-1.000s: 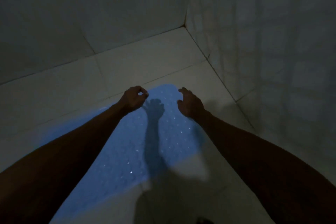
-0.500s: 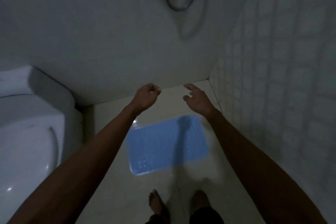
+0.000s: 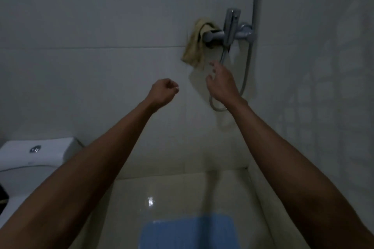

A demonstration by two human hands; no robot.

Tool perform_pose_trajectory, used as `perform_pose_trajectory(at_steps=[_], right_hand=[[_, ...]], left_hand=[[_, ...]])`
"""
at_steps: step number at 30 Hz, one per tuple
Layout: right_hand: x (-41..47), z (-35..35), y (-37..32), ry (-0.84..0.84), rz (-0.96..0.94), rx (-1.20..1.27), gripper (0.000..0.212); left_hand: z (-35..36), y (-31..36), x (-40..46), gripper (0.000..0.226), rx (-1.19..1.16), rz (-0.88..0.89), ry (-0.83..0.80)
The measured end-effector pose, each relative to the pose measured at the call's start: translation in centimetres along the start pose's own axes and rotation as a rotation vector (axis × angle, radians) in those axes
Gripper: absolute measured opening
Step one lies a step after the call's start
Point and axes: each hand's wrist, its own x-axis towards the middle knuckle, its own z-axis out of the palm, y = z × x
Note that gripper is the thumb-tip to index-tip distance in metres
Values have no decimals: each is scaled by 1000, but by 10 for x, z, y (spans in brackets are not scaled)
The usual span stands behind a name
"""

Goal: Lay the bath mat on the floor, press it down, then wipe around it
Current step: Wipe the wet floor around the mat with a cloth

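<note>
Lying flat on the floor (image 3: 174,194) at the frame's bottom centre is the blue bath mat (image 3: 188,232). Right hand (image 3: 221,85), grip wide and empty, reaches just below the yellow cloth (image 3: 194,46) draped on the shower tap (image 3: 228,32); left hand (image 3: 163,93) is fisted, empty.

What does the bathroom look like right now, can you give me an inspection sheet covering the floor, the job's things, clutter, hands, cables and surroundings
Surface: pale glossy floor with a light glare; dim picture, so wet or dry cannot be told.
Job's things: blue bath mat lying flat on the floor, partly cut off by the frame; yellowish cloth draped over the shower mixer.
Clutter: nothing seen.
Hands: left hand curled in a fist, empty as far as shown; right hand open, just below the cloth, not touching it.
Cables: none; a shower hose loops down from the mixer.
Surroundings: tiled wall, toilet cistern at left.
</note>
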Motion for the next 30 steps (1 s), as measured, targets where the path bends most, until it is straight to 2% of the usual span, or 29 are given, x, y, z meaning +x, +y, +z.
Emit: perform_pose_trajectory(at_steps=[3,5,8,9,11,14,18,20,22,24,26,28,30], right_hand=[[67,-16,-19,171,-248,-73,36],[108,-25,-27,188,-359,-152,39],[149,-25,-33,-10,-233,-293,25],[156,-25,-32,-41,-184,-294,17],[161,-28,-32,-34,-147,-241,16],[159,-38,-27,2,-130,-121,25],[155,-30,-24,-99,-130,-161,42],[157,-17,-26,-11,-121,-205,40],[157,-3,-35,219,-172,-240,32],[153,1,-49,406,-211,-227,29],[147,0,-70,407,-265,-89,24],[139,4,-94,384,-320,93,19],[131,10,-112,444,-296,214,18]], left_hand=[[2,27,49,18,-16,59,67],[12,45,77,17,-42,113,105],[36,67,106,23,-67,184,114],[43,70,114,31,-75,190,126],[56,69,133,42,-65,161,171],[60,58,148,18,27,162,258],[27,55,142,2,-124,313,448],[-2,67,137,5,-106,464,477],[-33,84,132,9,-106,601,490],[-63,105,131,16,-172,660,604],[-99,120,128,21,-252,684,731],[-129,120,128,25,-240,715,747],[-147,103,127,21,-188,716,712]])
